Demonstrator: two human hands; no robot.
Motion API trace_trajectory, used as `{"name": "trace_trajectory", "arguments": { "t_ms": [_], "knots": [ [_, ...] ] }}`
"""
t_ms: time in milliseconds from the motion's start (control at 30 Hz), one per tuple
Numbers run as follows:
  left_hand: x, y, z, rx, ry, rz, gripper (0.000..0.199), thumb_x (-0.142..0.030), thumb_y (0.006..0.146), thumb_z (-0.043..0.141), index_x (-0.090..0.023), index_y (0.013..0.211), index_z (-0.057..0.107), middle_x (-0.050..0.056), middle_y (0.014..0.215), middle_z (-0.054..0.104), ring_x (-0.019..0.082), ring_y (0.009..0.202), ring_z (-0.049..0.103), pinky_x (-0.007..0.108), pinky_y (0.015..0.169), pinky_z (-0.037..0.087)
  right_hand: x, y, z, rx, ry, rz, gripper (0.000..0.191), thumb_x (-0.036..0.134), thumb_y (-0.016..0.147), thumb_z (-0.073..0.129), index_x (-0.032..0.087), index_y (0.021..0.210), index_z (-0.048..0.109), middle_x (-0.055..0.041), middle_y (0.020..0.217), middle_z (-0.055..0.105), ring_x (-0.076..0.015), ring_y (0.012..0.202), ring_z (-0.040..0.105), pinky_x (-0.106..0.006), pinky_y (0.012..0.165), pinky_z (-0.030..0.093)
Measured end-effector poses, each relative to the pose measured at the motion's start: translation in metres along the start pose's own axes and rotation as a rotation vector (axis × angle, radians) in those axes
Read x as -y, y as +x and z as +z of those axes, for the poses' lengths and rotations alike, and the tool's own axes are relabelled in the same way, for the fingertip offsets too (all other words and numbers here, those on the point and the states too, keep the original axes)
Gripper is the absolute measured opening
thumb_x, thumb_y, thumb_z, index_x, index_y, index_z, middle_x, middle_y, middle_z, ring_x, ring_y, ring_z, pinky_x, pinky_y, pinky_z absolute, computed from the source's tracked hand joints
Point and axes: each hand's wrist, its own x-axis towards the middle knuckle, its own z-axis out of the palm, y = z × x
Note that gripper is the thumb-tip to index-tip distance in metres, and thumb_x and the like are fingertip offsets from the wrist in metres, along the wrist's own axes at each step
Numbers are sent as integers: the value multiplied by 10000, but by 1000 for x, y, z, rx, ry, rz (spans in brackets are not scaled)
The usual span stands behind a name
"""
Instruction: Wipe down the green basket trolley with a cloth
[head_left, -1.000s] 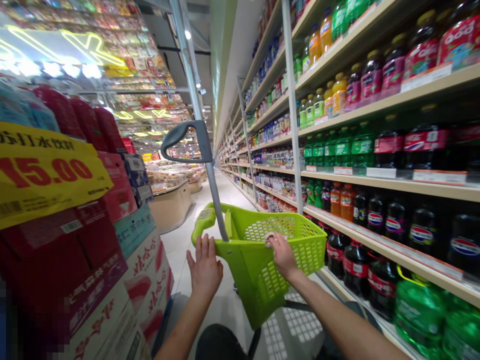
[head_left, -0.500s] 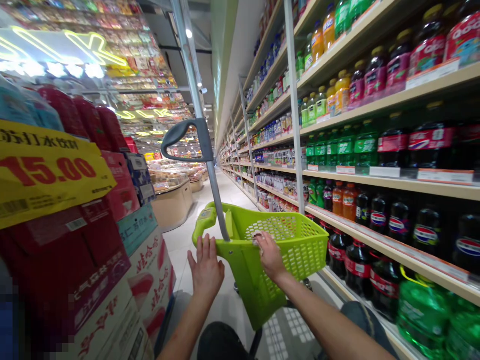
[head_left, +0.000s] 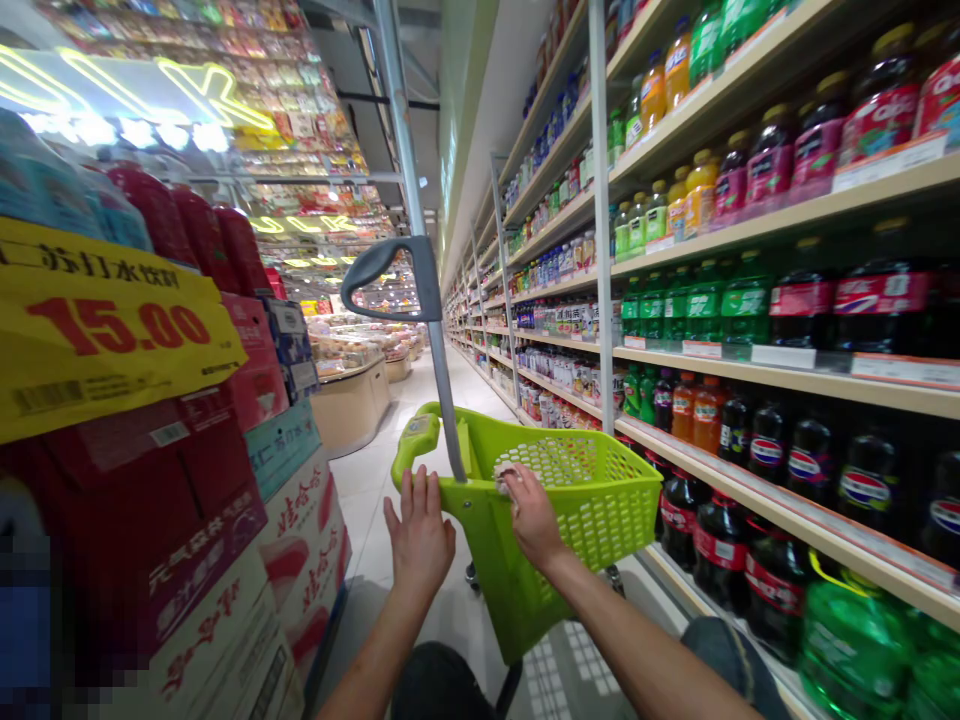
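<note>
In front of me stands a lime-green shopping basket cart (head_left: 517,560) with perforated sides and small wheels. A grey metal pole (head_left: 409,150) rises at its near left corner and carries a dark grey loop handle (head_left: 390,280). My left hand (head_left: 421,535) lies against the near left rim with its fingers stretched out, holding nothing. Pinched in my right hand (head_left: 534,515) is a crumpled whitish tissue (head_left: 508,475), pressed at the near rim just right of the pole. The palm hides part of the tissue. No goods show in the visible part of the basket.
Shelves of drink bottles (head_left: 802,455) line the right side, with large green bottles (head_left: 847,630) at floor level. Stacked drink cartons (head_left: 300,540) and a yellow price sign (head_left: 112,320) stand close on the left. A tiled aisle (head_left: 472,380) runs ahead past display counters (head_left: 349,400).
My right hand has shifted slightly left along the rim with the tissue, closer to the pole. My left hand stays at the rim. The whole view has swung slightly left.
</note>
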Motion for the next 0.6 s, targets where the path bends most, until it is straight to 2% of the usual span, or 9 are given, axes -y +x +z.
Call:
{"name": "trace_trajectory", "arguments": {
  "t_ms": [67,133,200,300,367,433,533,600],
  "knots": [
    [0,0,-2,8,1,4,595,-190,726,411,-98,1311,362,127,1423,297,274,1338,161,542,1053,152,20,3,6,30,40,-73,545,-8,670,370,177,1148,555,-102,1263,485,-210,1204,393,-437,1042,292],
    [1,-1,-4,23,1,11,603,-185,724,411,-103,1319,349,122,1423,299,271,1337,168,543,1053,154,27,4,8,47,61,-114,541,-2,670,379,178,1149,556,-101,1271,479,-211,1206,391,-428,1044,293],
    [1,-1,-5,35,-1,16,613,-179,720,412,-108,1325,340,119,1424,298,269,1339,160,544,1052,155,16,1,4,37,52,-94,543,-7,673,368,182,1145,560,-101,1254,494,-211,1190,409,-429,1029,316],
    [0,-1,-5,38,-9,7,612,-170,716,410,-110,1322,346,119,1426,294,267,1342,148,540,1052,157,-15,-5,-4,-12,-9,20,542,-17,678,340,180,1127,570,-106,1209,523,-217,1163,438,-446,1000,348],
    [-1,-1,-4,29,-15,-1,606,-169,716,408,-105,1316,356,122,1427,290,269,1341,148,538,1050,162,-22,-7,-7,-19,-37,51,531,-18,679,331,166,1111,578,-116,1198,527,-225,1163,439,-464,999,342],
    [-2,-1,-4,21,-15,-5,596,-173,720,405,-98,1309,364,123,1429,286,271,1341,149,539,1047,169,-10,-4,-4,8,-29,9,526,-19,681,333,150,1117,574,-127,1218,514,-228,1183,421,-465,1016,320],
    [-2,-1,-6,31,-10,-1,601,-172,716,409,-93,1310,361,123,1428,288,274,1336,167,538,1046,176,23,4,4,64,27,-118,523,-9,697,354,160,1150,554,-117,1261,489,-215,1215,390,-434,1044,292],
    [-1,-1,-8,42,-9,5,612,-167,711,414,-104,1316,354,118,1426,294,271,1333,179,537,1048,175,33,9,7,88,54,-161,519,1,699,368,161,1158,550,-115,1268,485,-211,1215,390,-418,1046,298]
  ]
}}
